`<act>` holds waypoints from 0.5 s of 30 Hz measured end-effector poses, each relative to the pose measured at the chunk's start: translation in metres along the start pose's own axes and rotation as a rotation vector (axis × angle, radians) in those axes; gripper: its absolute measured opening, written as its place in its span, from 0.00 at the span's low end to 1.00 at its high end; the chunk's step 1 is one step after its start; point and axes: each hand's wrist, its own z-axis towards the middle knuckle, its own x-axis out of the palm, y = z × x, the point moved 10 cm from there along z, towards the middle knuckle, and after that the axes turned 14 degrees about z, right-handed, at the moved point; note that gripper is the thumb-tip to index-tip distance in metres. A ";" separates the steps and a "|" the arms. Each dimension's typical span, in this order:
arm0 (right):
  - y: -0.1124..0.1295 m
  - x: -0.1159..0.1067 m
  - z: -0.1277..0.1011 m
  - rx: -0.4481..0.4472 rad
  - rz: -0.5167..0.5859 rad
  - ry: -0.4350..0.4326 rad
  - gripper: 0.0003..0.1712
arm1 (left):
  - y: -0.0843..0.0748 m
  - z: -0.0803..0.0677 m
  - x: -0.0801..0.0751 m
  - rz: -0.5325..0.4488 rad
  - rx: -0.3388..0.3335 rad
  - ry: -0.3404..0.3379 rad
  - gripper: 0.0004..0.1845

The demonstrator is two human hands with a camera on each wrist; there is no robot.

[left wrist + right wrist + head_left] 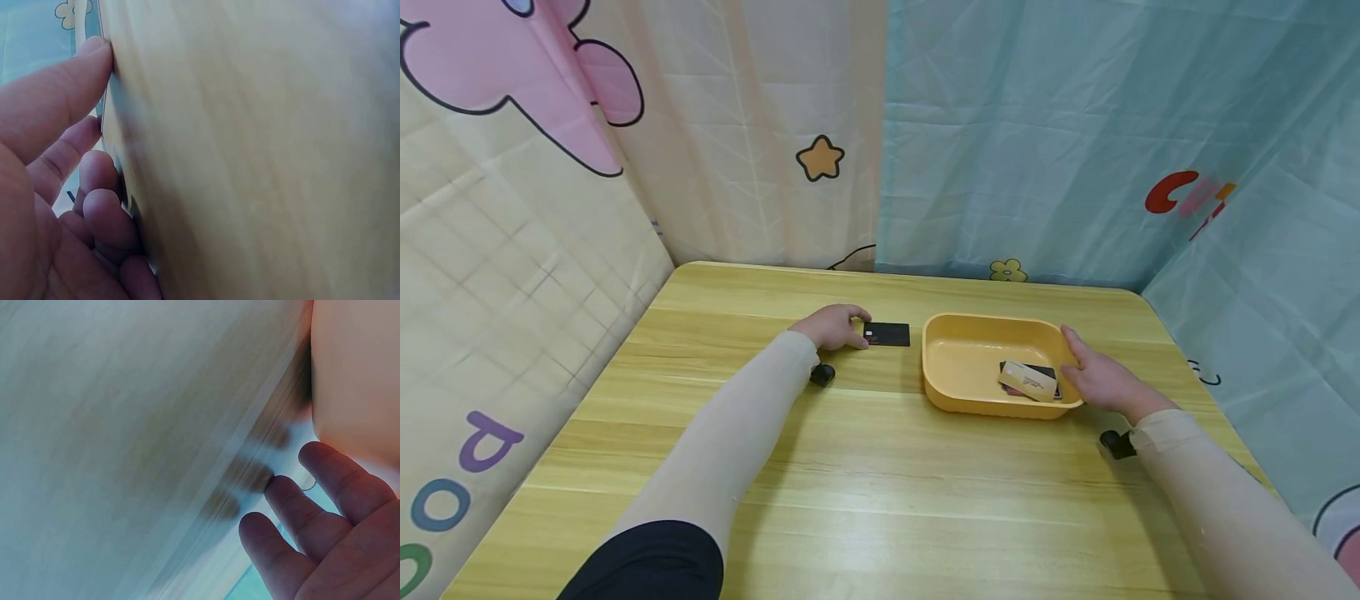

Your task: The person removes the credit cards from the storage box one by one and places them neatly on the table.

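A black card [887, 335] lies flat on the table, left of a yellow plastic bin [943, 405]. My left hand [831, 327] pinches the card's left end between thumb and forefinger. The left wrist view shows the thumb and fingers [99, 169] low against the wood, with the card seen almost edge-on. My right hand [1105, 382] grips the bin's right rim, thumb over the edge. In the right wrist view, several fingers [300, 519] reach beside the bin's outer wall [356, 369]. A gold card [1028, 381] lies over darker cards in the bin's right front part.
The wooden table [880, 500] has rounded far corners. Printed curtains [1075, 150] hang behind it and at both sides. Black wrist cameras [822, 375] sit at the wrists, close over the tabletop.
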 end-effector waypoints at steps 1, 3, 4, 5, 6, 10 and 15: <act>0.000 0.000 -0.001 -0.001 0.000 0.000 0.43 | 0.000 0.000 0.000 0.002 0.001 0.001 0.31; 0.001 0.000 -0.002 -0.002 0.004 0.000 0.43 | -0.001 0.001 0.001 0.004 0.004 0.004 0.31; 0.000 0.000 -0.002 0.000 0.004 -0.001 0.43 | -0.001 0.001 0.001 0.004 0.006 0.006 0.31; 0.000 0.000 -0.002 0.004 0.003 -0.001 0.43 | -0.001 0.002 0.001 0.006 0.010 0.008 0.31; 0.000 -0.001 -0.002 0.009 0.004 -0.001 0.43 | -0.001 0.002 0.001 0.005 0.012 0.010 0.31; -0.002 -0.001 -0.001 0.026 -0.002 -0.002 0.43 | 0.000 0.003 0.001 0.005 0.021 0.025 0.33; -0.004 -0.001 0.002 0.021 -0.011 -0.003 0.44 | 0.002 0.005 -0.002 -0.002 0.031 0.048 0.37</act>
